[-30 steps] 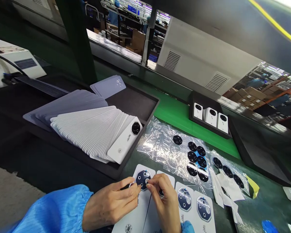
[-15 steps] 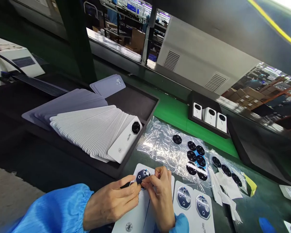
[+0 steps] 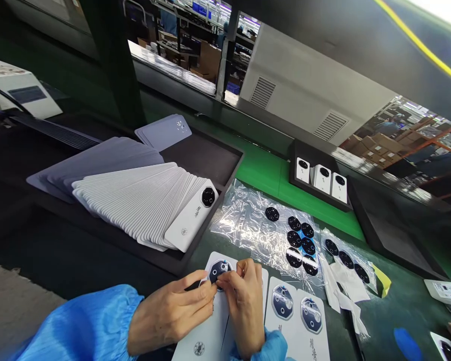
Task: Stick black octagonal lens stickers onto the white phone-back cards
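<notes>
Since a second ago, the right hand (image 3: pixel 246 303) has edged leftward over the dark disc (image 3: pixel 217 269), close to the left hand (image 3: pixel 176 311). Right thumb and forefinger pinch together at the disc's lower edge; whether they, or the left hand's bent fingers, grip anything, I cannot tell. The disc lies near a white panel's (image 3: pixel 206 333) top end.

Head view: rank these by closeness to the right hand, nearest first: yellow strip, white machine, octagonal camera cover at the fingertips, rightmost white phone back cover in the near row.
From the right hand:
1. Octagonal camera cover: at its fingertips.
2. Rightmost white phone back cover: right, end of the row.
3. Yellow strip: farther right.
4. White machine: far left, back.
</notes>
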The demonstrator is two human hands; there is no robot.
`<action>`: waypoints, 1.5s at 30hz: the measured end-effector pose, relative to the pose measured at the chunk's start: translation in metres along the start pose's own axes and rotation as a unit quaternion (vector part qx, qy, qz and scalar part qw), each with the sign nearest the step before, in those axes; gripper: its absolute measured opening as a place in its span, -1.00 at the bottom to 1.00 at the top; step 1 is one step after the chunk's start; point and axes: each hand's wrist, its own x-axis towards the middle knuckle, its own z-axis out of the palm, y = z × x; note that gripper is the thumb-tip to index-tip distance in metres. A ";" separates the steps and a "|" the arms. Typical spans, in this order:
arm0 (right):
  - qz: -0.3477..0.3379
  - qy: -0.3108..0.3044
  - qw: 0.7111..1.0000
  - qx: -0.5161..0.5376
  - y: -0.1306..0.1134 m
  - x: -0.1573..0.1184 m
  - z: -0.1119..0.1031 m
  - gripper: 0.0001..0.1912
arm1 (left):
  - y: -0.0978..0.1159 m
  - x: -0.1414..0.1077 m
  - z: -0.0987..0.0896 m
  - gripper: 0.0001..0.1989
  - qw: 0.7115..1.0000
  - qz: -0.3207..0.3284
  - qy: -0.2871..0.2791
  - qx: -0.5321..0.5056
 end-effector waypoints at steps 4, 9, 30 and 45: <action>0.000 -0.006 1.000 -0.007 -0.002 0.001 -0.002 -0.79 | 0.000 0.000 0.001 -0.59 1.000 -0.005 0.001 0.005; -0.009 -0.023 0.999 -0.030 -0.003 0.004 -0.005 -0.78 | 0.001 -0.002 0.003 -0.61 1.000 -0.004 0.005 0.003; -0.016 0.002 0.998 -0.067 -0.006 0.000 -0.006 -0.80 | 0.001 -0.002 0.004 -0.62 1.000 -0.002 0.004 -0.006; -0.014 0.019 0.996 -0.087 -0.007 -0.005 0.000 -0.81 | 0.002 0.000 0.001 -0.65 1.000 -0.011 0.011 -0.022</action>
